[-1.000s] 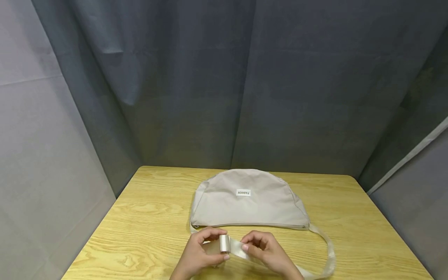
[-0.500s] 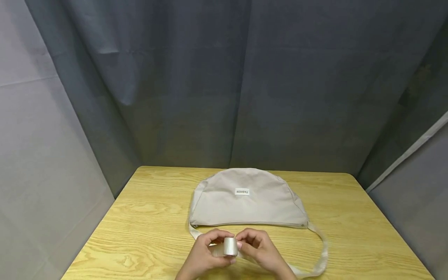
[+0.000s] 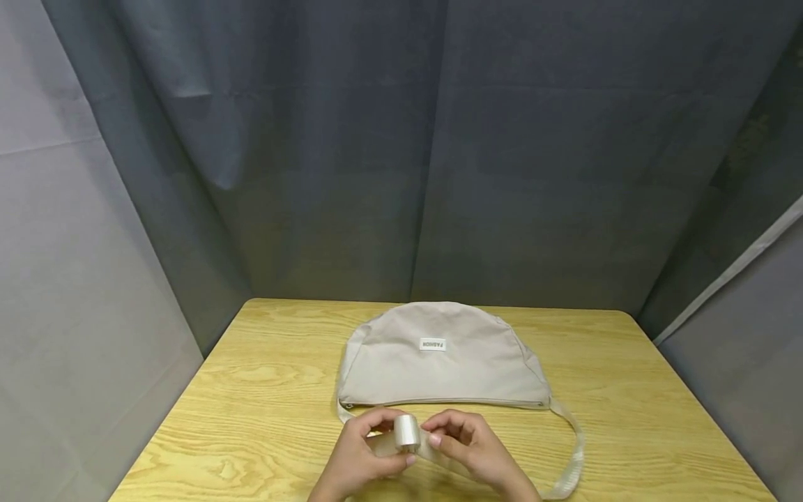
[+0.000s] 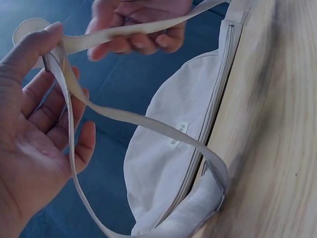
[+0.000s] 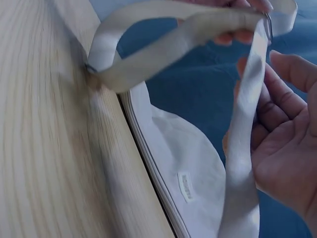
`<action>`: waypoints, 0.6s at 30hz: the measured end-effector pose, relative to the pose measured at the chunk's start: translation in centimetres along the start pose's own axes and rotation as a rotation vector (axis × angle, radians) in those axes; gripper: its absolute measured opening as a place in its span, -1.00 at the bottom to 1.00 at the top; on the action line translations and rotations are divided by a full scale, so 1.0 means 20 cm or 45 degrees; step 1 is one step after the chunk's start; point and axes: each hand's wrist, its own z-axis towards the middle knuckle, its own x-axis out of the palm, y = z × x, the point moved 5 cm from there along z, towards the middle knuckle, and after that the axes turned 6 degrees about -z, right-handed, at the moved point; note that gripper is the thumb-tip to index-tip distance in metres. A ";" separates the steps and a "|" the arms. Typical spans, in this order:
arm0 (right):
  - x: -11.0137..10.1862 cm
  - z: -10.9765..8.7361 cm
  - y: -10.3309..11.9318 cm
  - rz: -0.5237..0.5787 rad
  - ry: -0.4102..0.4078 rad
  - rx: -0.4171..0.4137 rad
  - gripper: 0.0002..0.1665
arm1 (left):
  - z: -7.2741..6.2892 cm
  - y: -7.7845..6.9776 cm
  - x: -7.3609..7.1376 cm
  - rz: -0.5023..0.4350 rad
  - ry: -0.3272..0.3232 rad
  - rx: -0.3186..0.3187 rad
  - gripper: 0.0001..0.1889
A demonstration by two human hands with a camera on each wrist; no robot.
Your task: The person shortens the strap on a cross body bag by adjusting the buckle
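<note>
A pale beige shoulder bag [image 3: 439, 376] lies on the table with its zipped edge toward me and a small white label on its side. Its webbing strap [image 3: 569, 470] loops out toward both hands. My left hand [image 3: 360, 453] pinches the strap between thumb and fingers where it folds into a short loop [image 3: 407, 432] at a metal slider buckle [image 5: 268, 27]. Just right of that loop, my right hand [image 3: 473, 453] holds the strap, its fingers curled behind the webbing and the thumb on the other side. In the left wrist view, two strap lengths hang below the left hand [image 4: 44, 124].
The wooden table [image 3: 251, 404] reaches back to a dark grey curtain [image 3: 339, 153]. Lighter cloth panels [image 3: 75, 279] stand along both sides. Part of the strap trails near the table's front, on the right.
My right hand has come left along the strap to the loop, then drawn slightly back. The left hand shifted right and returned, tilting the loop. The bag stays in place.
</note>
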 end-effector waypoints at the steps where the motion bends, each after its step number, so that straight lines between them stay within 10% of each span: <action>1: -0.01 -0.01 0.00 -0.011 0.003 0.013 -0.77 | 0.00 0.01 -0.01 -0.008 -0.009 -0.014 -0.59; 9: -0.04 -0.03 -0.01 -0.107 -0.032 0.106 -0.83 | 0.00 0.14 -0.04 -0.033 -0.041 -0.058 -0.53; 18: -0.02 0.00 0.02 -0.072 -0.058 0.021 -0.86 | 0.00 0.01 -0.02 -0.073 0.001 -0.070 -0.56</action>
